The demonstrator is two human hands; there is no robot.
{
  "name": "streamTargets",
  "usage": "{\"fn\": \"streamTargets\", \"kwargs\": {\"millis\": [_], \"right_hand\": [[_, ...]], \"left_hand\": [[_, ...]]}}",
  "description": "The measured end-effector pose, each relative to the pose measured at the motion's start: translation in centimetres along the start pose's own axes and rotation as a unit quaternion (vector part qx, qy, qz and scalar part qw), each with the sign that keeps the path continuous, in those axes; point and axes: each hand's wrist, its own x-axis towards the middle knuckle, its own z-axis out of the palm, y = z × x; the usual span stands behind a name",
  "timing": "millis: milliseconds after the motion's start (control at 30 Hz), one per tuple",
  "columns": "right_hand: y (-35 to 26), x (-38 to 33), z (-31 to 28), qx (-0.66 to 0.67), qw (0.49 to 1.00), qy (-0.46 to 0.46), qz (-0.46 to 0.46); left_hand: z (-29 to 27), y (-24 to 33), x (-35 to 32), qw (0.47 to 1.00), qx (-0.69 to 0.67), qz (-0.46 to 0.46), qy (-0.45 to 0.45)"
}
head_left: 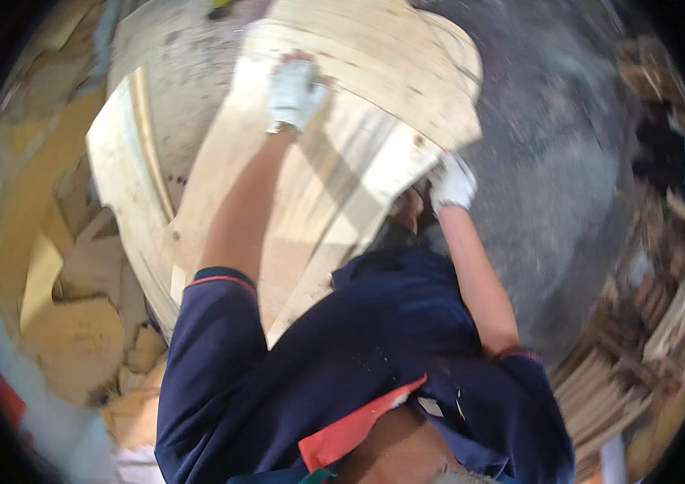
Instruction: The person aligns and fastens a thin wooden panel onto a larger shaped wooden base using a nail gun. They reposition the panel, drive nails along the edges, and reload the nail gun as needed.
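My left hand (pixel 294 93), in a white glove with bare fingertips, lies flat with its fingers spread. It presses on a pale wood veneer sheet (pixel 278 210), beside the edge of another veneer sheet (pixel 383 56) that overlaps it at the far side. My right hand (pixel 452 184), gloved in white too, is closed at the near right corner of that upper sheet. Its fingers are curled, and a small reddish spot shows beside them; what they grip is hidden. A narrower veneer piece (pixel 121 153) with a raised, curled edge lies to the left.
Brown and yellowish sheet offcuts (pixel 76 331) litter the left side. Dark grey floor (pixel 552 185) stretches along the right. Beyond it are heaped wood scraps (pixel 625 355) and strips. A grey, dusty surface (pixel 181 48) shows behind the veneer at the far left.
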Motion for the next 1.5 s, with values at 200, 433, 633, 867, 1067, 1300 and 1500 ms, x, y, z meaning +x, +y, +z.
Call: {"fn": "streamTargets", "kwargs": {"millis": [200,433,633,867,1067,1300,1500], "right_hand": [[-1.1,-1.2,0.9,-0.088,0.996,-0.029,-0.007],[-2.0,0.0,0.0,-0.200,0.971,-0.124,0.029],[-4.4,0.2,-1.4,-0.284,0.899,-0.293,0.159],[-14.8,0.9,8.5,-0.579,0.676,-0.451,0.067],[-20.3,6.3,33.6,-0.598,0.527,-0.452,-0.399],[-6.0,7.2,57.1,-0.398,0.266,-0.554,-0.681],[3.3,9.1,63.3,-0.629,0.078,-0.375,-0.676]], "left_hand": [[-1.0,0.7,-0.6,0.999,-0.007,-0.042,-0.006],[-1.6,0.7,-0.5,0.998,-0.007,-0.052,-0.024],[-2.0,1.0,-0.7,0.997,-0.031,-0.062,-0.032],[-2.6,1.2,-0.4,0.994,-0.061,-0.079,-0.040],[-2.8,0.9,-0.5,0.993,-0.076,-0.087,-0.024],[-2.4,1.1,-0.9,0.989,-0.106,-0.101,-0.022],[-2.7,0.8,-0.6,0.986,-0.124,-0.107,-0.028]]}}
